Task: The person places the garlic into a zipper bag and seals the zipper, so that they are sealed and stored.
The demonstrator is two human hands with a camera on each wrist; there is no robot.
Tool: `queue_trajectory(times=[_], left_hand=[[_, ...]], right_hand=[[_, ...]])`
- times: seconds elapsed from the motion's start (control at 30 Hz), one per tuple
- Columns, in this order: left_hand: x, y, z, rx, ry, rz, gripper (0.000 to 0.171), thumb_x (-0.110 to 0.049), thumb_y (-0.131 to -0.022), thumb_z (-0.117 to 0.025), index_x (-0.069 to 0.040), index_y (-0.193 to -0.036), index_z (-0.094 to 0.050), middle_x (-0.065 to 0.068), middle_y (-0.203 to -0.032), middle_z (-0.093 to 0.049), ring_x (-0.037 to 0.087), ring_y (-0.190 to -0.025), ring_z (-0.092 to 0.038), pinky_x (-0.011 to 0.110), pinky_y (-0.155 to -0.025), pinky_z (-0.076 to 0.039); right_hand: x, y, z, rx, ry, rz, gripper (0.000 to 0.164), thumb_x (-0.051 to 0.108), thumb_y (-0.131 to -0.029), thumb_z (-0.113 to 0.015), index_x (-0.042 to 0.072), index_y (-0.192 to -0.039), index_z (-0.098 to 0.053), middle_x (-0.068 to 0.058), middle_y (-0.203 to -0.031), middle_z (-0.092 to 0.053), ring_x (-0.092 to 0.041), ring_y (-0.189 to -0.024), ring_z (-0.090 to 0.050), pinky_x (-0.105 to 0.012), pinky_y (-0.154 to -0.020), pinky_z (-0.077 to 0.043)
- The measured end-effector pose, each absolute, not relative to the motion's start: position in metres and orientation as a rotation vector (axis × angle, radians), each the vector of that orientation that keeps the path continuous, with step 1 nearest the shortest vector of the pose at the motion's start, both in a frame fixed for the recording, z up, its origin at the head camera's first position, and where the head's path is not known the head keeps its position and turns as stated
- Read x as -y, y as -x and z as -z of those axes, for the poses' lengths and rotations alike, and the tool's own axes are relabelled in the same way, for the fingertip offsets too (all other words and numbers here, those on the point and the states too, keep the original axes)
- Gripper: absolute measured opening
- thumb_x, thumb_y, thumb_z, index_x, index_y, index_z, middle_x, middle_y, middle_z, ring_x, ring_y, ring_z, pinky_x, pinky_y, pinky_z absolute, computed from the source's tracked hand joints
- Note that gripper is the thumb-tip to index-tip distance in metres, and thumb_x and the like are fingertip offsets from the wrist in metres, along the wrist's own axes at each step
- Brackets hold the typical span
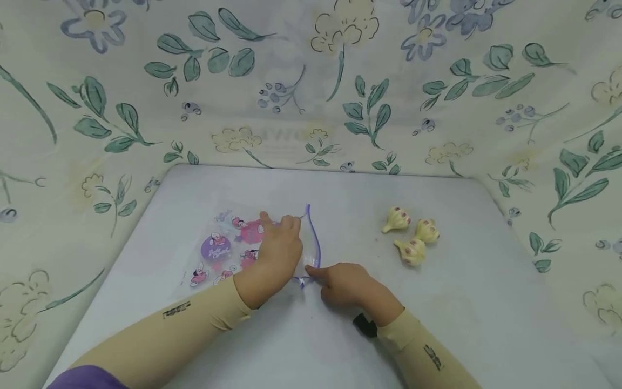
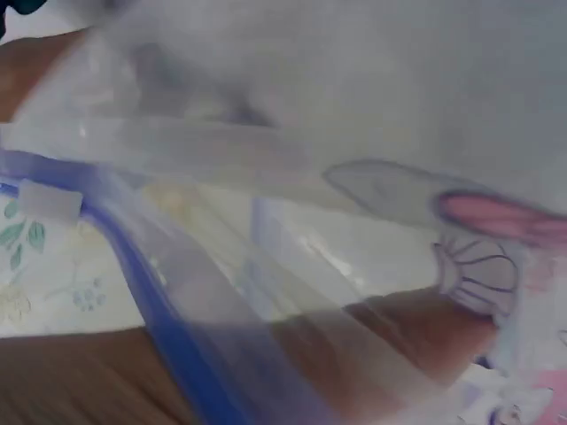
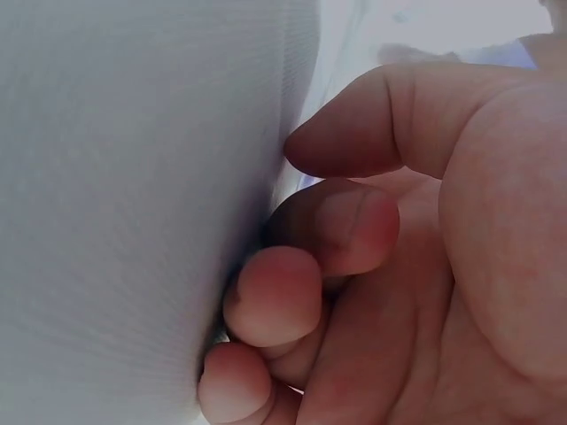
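A clear zip bag [image 1: 216,249] with pink and purple cartoon prints lies on the white table, its blue-edged mouth parted on the right. My left hand [image 1: 279,246] is over the bag beside the mouth, its fingers bent onto the plastic. Clear film of the bag [image 2: 292,159] fills much of the left wrist view, with skin showing through it. At the near corner of the mouth, my right hand [image 1: 342,283] pinches the edge between thumb and index finger. The other right fingers [image 3: 275,297] curl towards the palm, close to a pale surface.
Three garlic bulbs [image 1: 398,219] sit close together on the table [image 1: 359,189], to the right of the bag. A dark band [image 1: 364,326] is on the right wrist. Floral-patterned cloth [image 1: 291,119] hangs behind the table and along its sides.
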State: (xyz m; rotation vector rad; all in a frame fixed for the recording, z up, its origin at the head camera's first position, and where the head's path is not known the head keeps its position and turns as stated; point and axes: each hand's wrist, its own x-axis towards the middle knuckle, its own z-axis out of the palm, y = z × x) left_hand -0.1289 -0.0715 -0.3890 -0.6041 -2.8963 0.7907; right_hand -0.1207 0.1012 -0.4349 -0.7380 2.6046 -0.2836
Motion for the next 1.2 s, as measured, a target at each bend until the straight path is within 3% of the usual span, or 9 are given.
queue_trajectory(times=[0.1,0.2,0.37,0.53,0.67,0.83,0.97,1.1,1.2], left_hand=[[0.086,0.124,0.383,2.849,0.663,-0.685,0.039,-0.017,-0.084,-0.079,-0.020,-0.123,-0.072,0.014,-0.160,-0.029,0.038,-0.149,-0.027,0.077,-0.097,-0.039],[0.099,0.120,0.372,2.870,0.700,-0.542,0.046,-0.014,-0.080,-0.084,-0.021,-0.124,-0.072,0.014,-0.170,-0.009,0.044,-0.155,-0.010,0.080,-0.094,-0.039],[0.114,0.117,0.371,3.019,0.698,-0.369,0.019,-0.009,-0.077,-0.084,-0.008,-0.096,-0.079,0.021,-0.155,-0.043,0.047,-0.146,-0.034,0.076,-0.087,-0.045],[0.109,0.116,0.388,3.120,0.722,-0.214,0.008,-0.009,-0.086,-0.074,-0.005,-0.093,-0.078,0.022,-0.151,-0.048,0.046,-0.137,-0.047,0.069,-0.084,-0.052],[0.107,0.108,0.400,3.214,0.484,-0.216,0.030,-0.031,-0.090,-0.070,-0.004,-0.101,-0.078,0.026,-0.147,-0.050,0.046,-0.136,-0.047,0.076,-0.087,-0.046],[0.107,0.104,0.399,3.206,0.252,-0.290,0.062,-0.061,-0.081,-0.074,-0.002,-0.101,-0.077,0.025,-0.123,-0.066,0.045,-0.120,-0.058,0.076,-0.090,-0.044],[0.107,0.106,0.395,3.122,0.321,-0.242,0.042,-0.040,-0.081,-0.082,0.000,-0.089,-0.075,0.019,-0.096,-0.068,0.040,-0.094,-0.066,0.071,-0.082,-0.051],[0.109,0.106,0.394,3.226,0.439,-0.180,0.025,-0.021,-0.075,-0.083,-0.001,-0.085,-0.072,0.014,-0.092,-0.064,0.034,-0.087,-0.065,0.067,-0.072,-0.055],[0.113,0.106,0.393,3.380,0.374,-0.169,0.034,-0.026,-0.070,-0.085,-0.001,-0.088,-0.072,0.015,-0.097,-0.064,0.036,-0.089,-0.065,0.068,-0.073,-0.054]], right_hand=[[-0.103,0.121,0.435,-2.607,0.739,0.284,0.060,0.019,-0.092,-0.059,0.038,-0.148,-0.048,-0.003,-0.077,-0.067,-0.017,-0.072,-0.053,-0.031,-0.054,-0.037],[-0.107,0.122,0.435,-2.619,0.740,0.281,0.060,0.020,-0.091,-0.059,0.038,-0.148,-0.048,-0.004,-0.077,-0.067,-0.017,-0.073,-0.053,-0.032,-0.055,-0.038],[-0.107,0.124,0.431,-2.619,0.714,0.279,0.058,0.021,-0.093,-0.058,0.038,-0.148,-0.048,-0.006,-0.094,-0.072,-0.018,-0.080,-0.054,-0.033,-0.060,-0.041],[-0.108,0.125,0.432,-2.620,0.709,0.294,0.057,0.022,-0.094,-0.059,0.037,-0.147,-0.049,-0.010,-0.108,-0.074,-0.018,-0.083,-0.054,-0.033,-0.061,-0.040],[-0.107,0.124,0.434,-2.613,0.704,0.299,0.057,0.022,-0.093,-0.058,0.038,-0.148,-0.048,-0.011,-0.091,-0.071,-0.019,-0.079,-0.054,-0.033,-0.058,-0.038],[-0.108,0.127,0.431,-2.620,0.669,0.290,0.057,0.022,-0.093,-0.058,0.039,-0.147,-0.048,-0.007,-0.078,-0.064,-0.019,-0.076,-0.052,-0.033,-0.057,-0.036],[-0.110,0.130,0.430,-2.629,0.620,0.302,0.057,0.022,-0.093,-0.059,0.040,-0.146,-0.049,-0.006,-0.070,-0.057,-0.019,-0.075,-0.051,-0.033,-0.059,-0.036],[-0.110,0.128,0.431,-2.608,0.591,0.342,0.055,0.021,-0.094,-0.060,0.041,-0.144,-0.052,-0.006,-0.098,-0.072,-0.019,-0.083,-0.054,-0.033,-0.064,-0.039],[-0.109,0.127,0.433,-2.593,0.595,0.360,0.053,0.021,-0.094,-0.061,0.041,-0.142,-0.054,-0.005,-0.113,-0.072,-0.018,-0.085,-0.054,-0.033,-0.066,-0.040]])
